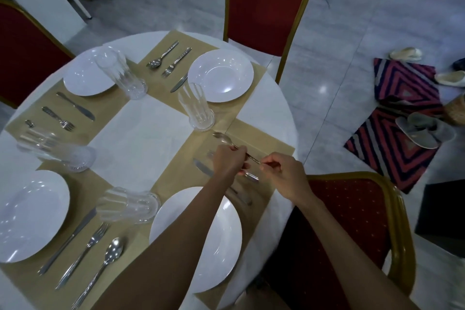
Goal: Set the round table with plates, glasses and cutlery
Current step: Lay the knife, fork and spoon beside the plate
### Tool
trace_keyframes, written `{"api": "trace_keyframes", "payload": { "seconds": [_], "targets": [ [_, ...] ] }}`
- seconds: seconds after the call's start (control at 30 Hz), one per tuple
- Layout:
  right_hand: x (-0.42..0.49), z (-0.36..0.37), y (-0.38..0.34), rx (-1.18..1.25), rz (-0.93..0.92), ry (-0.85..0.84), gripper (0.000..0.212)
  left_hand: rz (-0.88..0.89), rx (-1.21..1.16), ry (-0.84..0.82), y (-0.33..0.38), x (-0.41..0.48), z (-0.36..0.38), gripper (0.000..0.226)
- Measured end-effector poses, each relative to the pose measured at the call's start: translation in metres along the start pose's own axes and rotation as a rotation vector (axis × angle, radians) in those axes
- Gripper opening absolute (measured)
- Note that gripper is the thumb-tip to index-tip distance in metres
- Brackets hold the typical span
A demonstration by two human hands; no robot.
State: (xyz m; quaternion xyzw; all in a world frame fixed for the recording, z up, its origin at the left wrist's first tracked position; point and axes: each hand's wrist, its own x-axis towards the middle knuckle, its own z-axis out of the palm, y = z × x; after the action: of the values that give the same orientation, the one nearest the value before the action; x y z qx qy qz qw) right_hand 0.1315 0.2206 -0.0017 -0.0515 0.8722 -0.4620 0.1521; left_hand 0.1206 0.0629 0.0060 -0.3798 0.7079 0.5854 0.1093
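a: which step is going on here?

b: i'd say the last cutlery piece of the near-right setting. the other three places are already showing plate, glass and cutlery.

a: where is that piece?

b: what looks like a spoon (221,137) is hanging just above the mat (264,138), far-right of the near plate (226,246), with its bowl pointing at a glass (198,108). a knife (203,170) is lying on the mat below the hands, and something beside it is too blurred to name.

a: and the hands?

b: the left hand (230,162) is pinching the stem with curled fingers. the right hand (285,175) is pinching the handle tip between thumb and forefinger. the left arm is crossing over the plate on the counter (141,133).

a: next?

b: probably lowering it parallel to the knife, on its right, then letting go.
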Motion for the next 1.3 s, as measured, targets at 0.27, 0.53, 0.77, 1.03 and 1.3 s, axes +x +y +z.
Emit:
{"api": "trace_keyframes", "payload": {
  "seconds": [0.27,0.53,0.77,1.03,1.3],
  "targets": [
    [0.048,0.008,0.030,0.083,0.216,0.034,0.011,0.036,0.208,-0.009,-0.005,0.046,0.022,0.023],
    [0.067,0.005,0.045,-0.096,0.161,0.001,0.009,0.352,0.675,-0.032,-0.011,0.053,0.025,0.015],
    [0.054,0.003,0.058,-0.121,0.173,0.061,0.012,0.488,0.741,-0.067,-0.015,0.055,0.037,0.023],
    [0.051,0.013,0.063,-0.117,0.118,0.132,0.011,0.538,0.699,-0.054,-0.021,0.063,0.031,0.013],
    [0.055,0.014,0.062,-0.151,0.131,0.120,0.009,0.566,0.711,-0.085,-0.021,0.066,0.027,0.015]
  ]
}}
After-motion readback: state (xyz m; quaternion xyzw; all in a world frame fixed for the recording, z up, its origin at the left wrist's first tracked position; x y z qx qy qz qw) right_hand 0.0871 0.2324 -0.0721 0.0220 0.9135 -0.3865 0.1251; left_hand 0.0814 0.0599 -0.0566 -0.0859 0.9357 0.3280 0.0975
